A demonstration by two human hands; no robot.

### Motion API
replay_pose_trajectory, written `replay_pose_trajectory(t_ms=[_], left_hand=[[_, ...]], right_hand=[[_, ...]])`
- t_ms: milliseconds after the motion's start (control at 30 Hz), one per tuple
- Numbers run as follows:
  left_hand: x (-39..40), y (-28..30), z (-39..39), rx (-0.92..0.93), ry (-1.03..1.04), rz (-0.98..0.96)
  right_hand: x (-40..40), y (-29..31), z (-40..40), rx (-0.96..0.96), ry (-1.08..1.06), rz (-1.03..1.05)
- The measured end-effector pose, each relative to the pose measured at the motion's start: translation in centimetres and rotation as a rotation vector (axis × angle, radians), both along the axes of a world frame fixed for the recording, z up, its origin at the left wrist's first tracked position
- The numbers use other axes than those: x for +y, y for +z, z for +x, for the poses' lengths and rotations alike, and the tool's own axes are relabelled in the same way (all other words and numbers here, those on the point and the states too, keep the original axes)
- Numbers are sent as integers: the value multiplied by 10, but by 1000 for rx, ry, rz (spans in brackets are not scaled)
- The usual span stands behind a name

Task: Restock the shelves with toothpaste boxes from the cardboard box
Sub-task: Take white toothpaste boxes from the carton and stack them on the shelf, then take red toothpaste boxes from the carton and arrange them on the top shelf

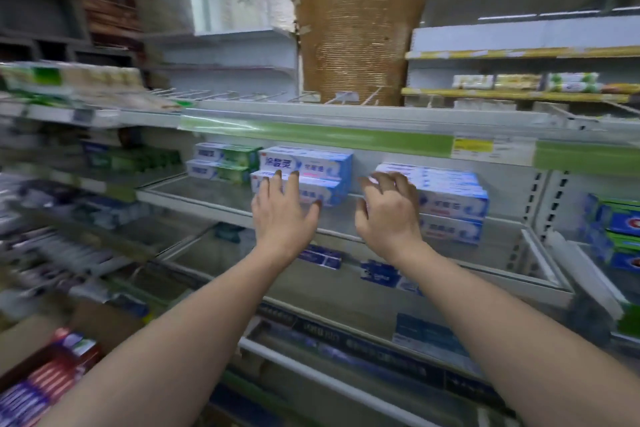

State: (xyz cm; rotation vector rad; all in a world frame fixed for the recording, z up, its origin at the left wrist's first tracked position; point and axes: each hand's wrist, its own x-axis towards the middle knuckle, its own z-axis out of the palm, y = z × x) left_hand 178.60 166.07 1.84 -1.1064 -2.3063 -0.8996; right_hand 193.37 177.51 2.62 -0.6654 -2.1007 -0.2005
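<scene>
Reaching: left hand (282, 215), fingers spread, touches left toothpaste stack (304, 177).
Right hand (389, 215): fingers curled at right toothpaste stack (450, 204); grip unclear.
Long axes: across shelf (207, 198).

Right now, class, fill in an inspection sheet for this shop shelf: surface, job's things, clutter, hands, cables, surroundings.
Surface: shelf, partly bare.
Job's things: left stack of blue-and-white toothpaste boxes; right stack; cardboard box lower left, red packs inside.
Clutter: nothing seen.
Hands: left hand spread, fingers touching the left stack; right hand curled at the right stack's end.
Cables: nothing seen.
Surroundings: green-and-white boxes behind; rope-wrapped pillar.
</scene>
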Motion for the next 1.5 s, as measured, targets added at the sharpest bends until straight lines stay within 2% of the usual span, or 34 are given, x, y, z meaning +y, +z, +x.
replay_pose_trajectory(t_ms=[200,433,733,1133,1500], left_hand=[[-86,-17,-68,45,199,-177],[-202,-49,-170,-45,342,-303],[-328,-101,-276,-199,481,-353],[-403,-183,-354,-448,638,-355],[-404,-274,-474,-616,729,-380]], right_hand=[[-79,-25,-104,-127,168,-46],[-177,-64,-228,-265,347,-78],[-293,-119,-355,-388,468,-184],[-342,-200,-459,-624,557,-319],[-342,-294,-601,-834,591,-445]])
